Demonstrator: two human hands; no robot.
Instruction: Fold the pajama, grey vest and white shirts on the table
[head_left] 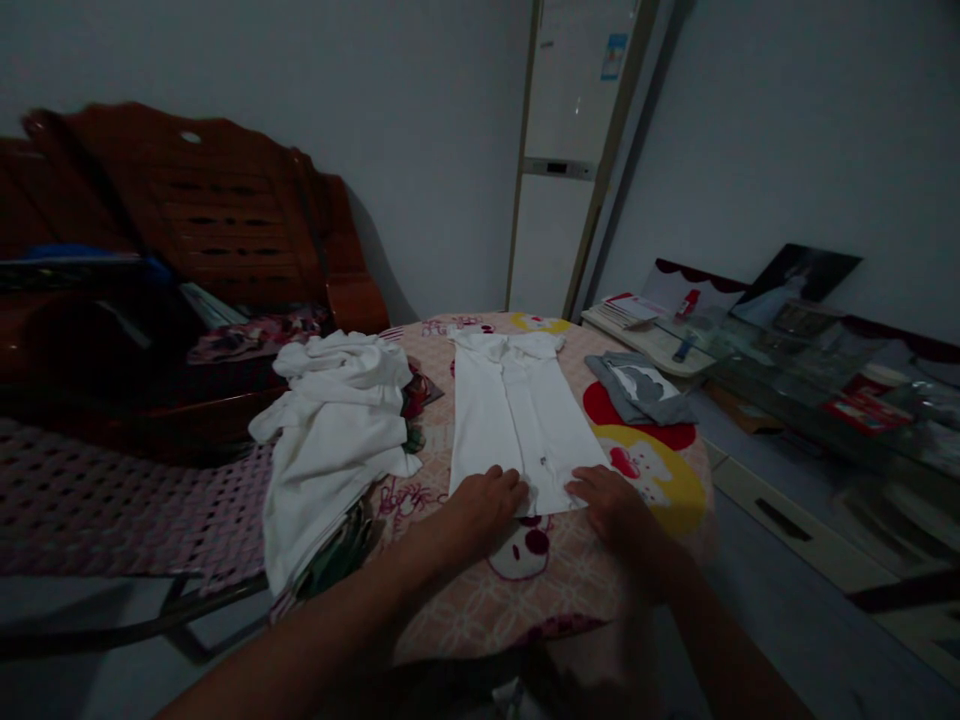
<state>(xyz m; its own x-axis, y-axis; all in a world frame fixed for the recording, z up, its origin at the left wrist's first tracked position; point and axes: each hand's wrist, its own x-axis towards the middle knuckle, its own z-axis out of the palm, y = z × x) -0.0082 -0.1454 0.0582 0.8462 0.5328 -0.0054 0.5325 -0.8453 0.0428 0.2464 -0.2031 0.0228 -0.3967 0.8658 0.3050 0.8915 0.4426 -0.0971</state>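
A white collared shirt [499, 420] lies long and narrow on the round table, its collar at the far end and a small dark mark near the hem. My left hand [491, 492] is at the near left of the hem, fingers bent onto the fabric. At the near right corner, my right hand [606, 503] has its fingers closed on the hem. The cloth between both hands is slightly wrinkled. Left of the shirt is a loose heap of white clothes [337, 400], hanging over the table edge. A folded grey garment [641, 388] with a white print rests to the right.
A pink patterned tablecloth [457, 610] covers the table. At left stand a woven chair [127, 500] and a carved wooden bench [225, 220]. A glass-topped cabinet [795, 370] with papers and small items runs along the right. A tall white air conditioner [555, 230] stands behind.
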